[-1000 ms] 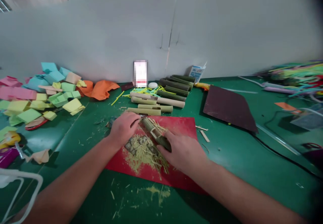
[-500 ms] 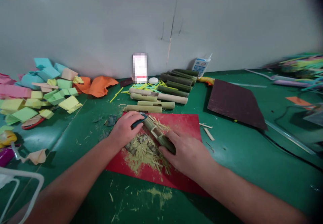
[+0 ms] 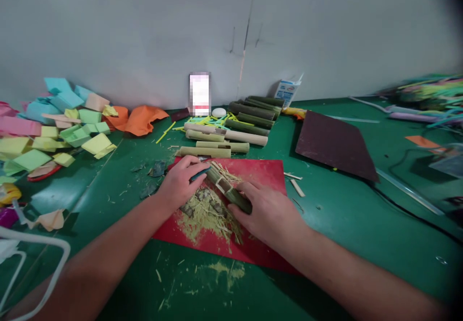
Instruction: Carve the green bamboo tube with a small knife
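Note:
My right hand (image 3: 269, 210) is closed around the near end of a green bamboo tube (image 3: 213, 172), which lies slanted with a square notch cut in its upper side. Between the fingers of my left hand (image 3: 181, 181) is a dark folded piece of sandpaper (image 3: 200, 173), beside the tube's far end. Whether the sandpaper touches the bamboo is hard to make out. Under both hands lies a red sheet (image 3: 265, 167), strewn with pale bamboo shavings (image 3: 197, 227) and dust.
Notched bamboo pieces (image 3: 231, 135) and darker green tubes (image 3: 253, 111) lie beyond the sheet. A lit phone (image 3: 200, 93) leans against the wall. Folded colored papers (image 3: 68, 128) are heaped left. A dark brown sheet (image 3: 334, 145) and a black cable (image 3: 415, 212) lie right.
The sandpaper in my left hand has tilted and shows a narrower edge. The bamboo tube seems turned a little, its notch showing wider. The whole view has shifted slightly.

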`<state>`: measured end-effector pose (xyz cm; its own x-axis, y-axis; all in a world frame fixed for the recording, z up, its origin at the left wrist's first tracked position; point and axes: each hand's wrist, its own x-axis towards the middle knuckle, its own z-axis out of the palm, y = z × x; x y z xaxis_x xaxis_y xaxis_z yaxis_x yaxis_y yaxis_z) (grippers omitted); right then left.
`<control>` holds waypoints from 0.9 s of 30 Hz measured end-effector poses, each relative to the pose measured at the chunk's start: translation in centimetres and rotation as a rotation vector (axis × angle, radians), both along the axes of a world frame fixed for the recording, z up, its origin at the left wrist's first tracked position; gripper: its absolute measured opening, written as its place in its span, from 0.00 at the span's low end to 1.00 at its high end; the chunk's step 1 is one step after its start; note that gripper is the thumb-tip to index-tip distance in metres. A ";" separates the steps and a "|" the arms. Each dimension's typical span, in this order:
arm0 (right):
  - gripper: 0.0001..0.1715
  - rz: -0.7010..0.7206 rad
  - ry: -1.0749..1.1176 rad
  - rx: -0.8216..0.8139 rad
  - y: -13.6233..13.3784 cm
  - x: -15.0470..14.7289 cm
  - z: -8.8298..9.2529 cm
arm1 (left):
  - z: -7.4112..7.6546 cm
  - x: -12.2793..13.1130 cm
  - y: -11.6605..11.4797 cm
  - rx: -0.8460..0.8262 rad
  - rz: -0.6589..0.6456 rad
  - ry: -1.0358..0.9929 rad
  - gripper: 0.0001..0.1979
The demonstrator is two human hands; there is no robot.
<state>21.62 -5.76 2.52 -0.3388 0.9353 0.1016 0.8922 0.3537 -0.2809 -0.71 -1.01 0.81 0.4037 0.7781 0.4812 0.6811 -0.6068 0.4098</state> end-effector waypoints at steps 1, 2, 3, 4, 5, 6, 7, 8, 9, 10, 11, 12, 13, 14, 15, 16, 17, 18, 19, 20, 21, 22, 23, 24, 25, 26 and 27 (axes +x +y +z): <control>0.12 0.001 -0.002 0.002 0.0 0.0 0.0 | -0.1 0.0 0.0 -0.005 -0.003 0.001 0.14; 0.12 0.000 -0.006 0.002 -0.1 0.0 0.0 | -0.1 0.0 0.1 -0.010 0.002 0.000 0.14; 0.12 -0.004 -0.009 0.000 -0.1 -0.1 0.0 | -0.2 0.0 0.1 -0.016 0.011 0.003 0.14; 0.11 -0.008 -0.012 -0.003 -0.1 -0.1 0.0 | -0.1 0.0 0.1 -0.027 0.022 0.012 0.14; 0.11 -0.012 -0.016 -0.006 -0.1 -0.1 0.0 | -0.1 0.0 0.1 -0.041 0.035 0.028 0.14; 0.11 -0.015 -0.017 -0.006 -0.1 -0.1 0.0 | -0.1 0.0 0.0 -0.055 0.048 0.045 0.14; 0.11 -0.012 -0.017 -0.004 -0.1 -0.1 0.0 | 0.0 0.0 0.0 -0.068 0.061 0.060 0.14; 0.11 -0.007 -0.015 0.001 -0.1 -0.1 0.0 | 0.0 0.1 0.0 -0.077 0.070 0.069 0.14; 0.11 -0.001 -0.013 0.009 -0.1 -0.1 -0.1 | 0.0 0.2 -0.1 -0.080 0.077 0.070 0.15; 0.11 0.003 -0.012 0.017 -0.1 0.0 -0.1 | 0.0 0.2 -0.1 -0.082 0.078 0.063 0.15; 0.11 0.006 -0.011 0.024 -0.1 0.0 -0.2 | 0.0 0.3 -0.1 -0.081 0.076 0.049 0.14; 0.12 0.009 -0.010 0.030 -0.1 0.0 -0.2 | -0.1 0.4 0.0 -0.075 0.071 0.028 0.13; 0.12 0.010 -0.010 0.034 -0.2 0.0 -0.2 | -0.1 0.4 0.0 -0.068 0.067 0.004 0.12; 0.12 0.010 -0.010 0.038 -0.2 0.0 -0.3 | -0.2 0.5 0.1 -0.057 0.063 -0.023 0.11; 0.12 0.011 -0.011 0.040 -0.3 0.0 -0.3 | -0.3 0.5 0.1 -0.046 0.060 -0.048 0.11; 0.12 0.013 -0.012 0.042 -0.3 0.0 -0.3 | -0.3 0.5 0.2 -0.033 0.056 -0.069 0.10; 0.11 0.014 -0.014 0.044 -0.3 0.0 -0.3 | -0.4 0.5 0.3 -0.022 0.051 -0.084 0.10; 0.11 0.016 -0.015 0.046 -0.3 0.0 -0.3 | -0.4 0.5 0.4 -0.015 0.043 -0.093 0.10; 0.11 0.018 -0.017 0.049 -0.3 0.0 -0.2 | -0.4 0.5 0.4 -0.009 0.034 -0.098 0.09; 0.11 0.020 -0.019 0.053 -0.3 0.0 -0.2 | -0.4 0.5 0.5 -0.003 0.026 -0.101 0.08; 0.11 0.019 -0.022 0.057 -0.3 -0.1 -0.2 | -0.4 0.5 0.6 0.003 0.020 -0.101 0.08; 0.11 0.017 -0.024 0.059 -0.3 -0.1 -0.2 | -0.4 0.4 0.6 0.009 0.017 -0.100 0.07; 0.11 0.016 -0.027 0.061 -0.3 -0.1 -0.3 | -0.3 0.4 0.6 0.015 0.016 -0.097 0.06; 0.11 0.018 -0.027 0.063 -0.4 0.0 -0.3 | -0.3 0.4 0.6 0.021 0.016 -0.090 0.06; 0.11 0.022 -0.026 0.066 -0.4 0.0 -0.3 | -0.3 0.4 0.6 0.026 0.017 -0.081 0.06; 0.11 0.026 -0.026 0.069 -0.4 0.0 -0.3 | -0.3 0.3 0.6 0.031 0.016 -0.071 0.07; 0.12 0.029 -0.025 0.071 -0.4 0.0 -0.3 | -0.3 0.2 0.6 0.036 0.012 -0.060 0.08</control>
